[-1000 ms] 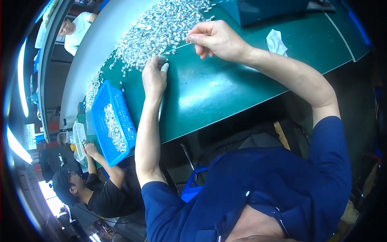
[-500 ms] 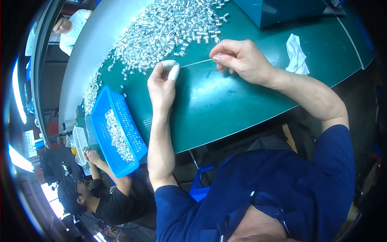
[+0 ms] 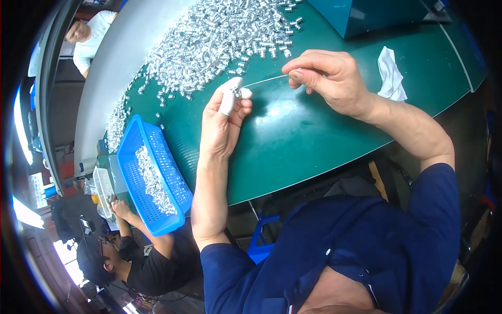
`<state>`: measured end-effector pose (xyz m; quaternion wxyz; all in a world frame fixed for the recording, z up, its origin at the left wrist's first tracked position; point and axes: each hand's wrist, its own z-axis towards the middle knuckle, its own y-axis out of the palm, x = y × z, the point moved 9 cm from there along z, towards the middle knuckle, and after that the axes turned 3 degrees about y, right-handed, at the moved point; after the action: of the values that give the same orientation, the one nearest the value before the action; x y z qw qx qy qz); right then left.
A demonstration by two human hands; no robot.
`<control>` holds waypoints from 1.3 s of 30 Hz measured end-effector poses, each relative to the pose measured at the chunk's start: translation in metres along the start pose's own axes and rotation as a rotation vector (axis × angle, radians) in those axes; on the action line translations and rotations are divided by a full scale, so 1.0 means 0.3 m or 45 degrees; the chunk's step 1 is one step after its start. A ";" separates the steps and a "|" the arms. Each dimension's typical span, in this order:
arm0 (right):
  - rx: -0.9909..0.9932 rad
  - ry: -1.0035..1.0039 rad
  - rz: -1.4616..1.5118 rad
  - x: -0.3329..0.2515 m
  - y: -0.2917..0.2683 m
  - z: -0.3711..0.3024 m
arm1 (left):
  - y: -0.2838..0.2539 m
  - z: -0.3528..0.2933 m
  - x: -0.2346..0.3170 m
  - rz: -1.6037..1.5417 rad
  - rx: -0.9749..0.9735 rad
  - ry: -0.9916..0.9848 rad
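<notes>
Left hand and right hand apart: metal piece pinched in left, thin rod in right. Rod held crosswise above table, inside near edge, left end nearest piece; contact cannot be told.

Passage lay over green counter, between left hand and right hand, on near side of thin wire. Wire, stretched from hand to hand, barred straight way to heap of metal parts. Blue basket blocked left; teal box stood far right. White cloth lay beside right hand.
</notes>
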<state>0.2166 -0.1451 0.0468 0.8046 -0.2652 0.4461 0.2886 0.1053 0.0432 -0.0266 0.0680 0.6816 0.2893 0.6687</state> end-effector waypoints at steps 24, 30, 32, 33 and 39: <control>0.010 -0.425 -0.303 -0.103 0.013 -0.023 | 0.041 0.001 -0.008 0.028 -0.054 0.034; -0.007 -0.411 -0.252 -0.095 0.018 -0.029 | 0.014 -0.002 -0.007 0.150 0.052 0.038; 0.001 -0.356 -0.207 -0.081 0.012 -0.025 | 0.017 -0.006 0.001 0.202 0.074 0.042; 0.001 -0.355 -0.207 -0.081 0.012 -0.025 | 0.019 -0.008 0.007 0.236 0.096 0.038; 0.007 -0.343 -0.199 -0.082 0.008 -0.022 | 0.012 -0.015 0.021 0.334 0.087 0.022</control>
<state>0.2003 -0.1535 0.0648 0.8779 -0.2559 0.3127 0.2570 0.1017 0.0419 -0.0189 -0.0455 0.7098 0.2210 0.6673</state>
